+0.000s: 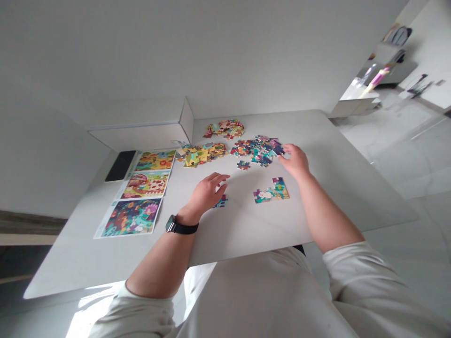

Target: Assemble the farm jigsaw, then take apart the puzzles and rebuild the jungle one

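Observation:
My left hand (209,191), with a black watch on its wrist, hovers palm down with its fingers stretched and the thumb apart. Partly hidden below it lies a small group of blue-purple puzzle pieces (221,202). At the right edge of a dark, multicoloured pile of puzzle pieces (262,148) is my right hand (296,160), thumb and fingers apart, fingertips at the outermost pieces. A single loose puzzle piece (243,165) sits just in front of that pile. Nearer to me, a joined puzzle section (269,193) shows a white rabbit.
A yellow pile of pieces (202,154) and a red-yellow pile (227,128) lie farther back. On the left are a picture sheet (143,185) with three scenes and a dark phone (120,165). A white box (141,134) stands by the wall on the white table (243,234).

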{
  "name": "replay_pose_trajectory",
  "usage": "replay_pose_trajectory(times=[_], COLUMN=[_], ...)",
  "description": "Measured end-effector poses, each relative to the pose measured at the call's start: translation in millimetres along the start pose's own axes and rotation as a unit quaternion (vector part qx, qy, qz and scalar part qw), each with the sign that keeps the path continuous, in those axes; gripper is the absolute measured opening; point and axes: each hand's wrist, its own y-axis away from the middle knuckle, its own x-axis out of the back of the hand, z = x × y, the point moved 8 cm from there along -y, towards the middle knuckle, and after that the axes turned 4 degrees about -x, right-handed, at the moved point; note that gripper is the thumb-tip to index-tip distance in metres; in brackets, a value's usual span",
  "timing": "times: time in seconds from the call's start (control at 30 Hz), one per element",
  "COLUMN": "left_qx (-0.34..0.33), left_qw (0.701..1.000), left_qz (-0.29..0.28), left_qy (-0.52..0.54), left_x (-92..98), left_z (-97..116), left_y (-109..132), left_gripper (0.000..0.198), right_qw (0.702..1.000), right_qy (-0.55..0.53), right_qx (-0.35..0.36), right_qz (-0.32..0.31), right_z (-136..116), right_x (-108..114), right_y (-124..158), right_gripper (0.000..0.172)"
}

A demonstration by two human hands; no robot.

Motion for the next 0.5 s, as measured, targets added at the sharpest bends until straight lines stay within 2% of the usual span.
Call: replay_pose_trajectory(times=[0.2,0.27,0.37,0.5], left_qx=[0.005,0.004,0.003,0.006], left_qw=[1.0,1.0,1.0,1.0], left_qz=[-0.011,-0.011,-0.004,0.001], left_qy=[-0.002,-0.001,0.002,0.0], left_x=[-5.8,-7.1,-5.4,-1.9], left_z=[-4.7,-6.7,-7.4,-5.1], left_y=[-0.1,0.5,1.4,1.4], left_gripper=[0.037,0.037,0.037,0.037], right_qw=[0.986,0.981,0.987,0.994], right_qy=[-0.014,-0.013,0.014,0.07], right_qx=[0.133,0.16,0.136,0.057], right_qz=[-0.096,-0.11,-0.084,-0.068], right_z=[-66.0,-78.9,-69.7,-31.2], right_x=[-42.9,-49.5,-40.9,-20.3], right_y=[23.5,27.6,24.3,16.3], right_gripper=[0.044,0.047,0.044,0.043])
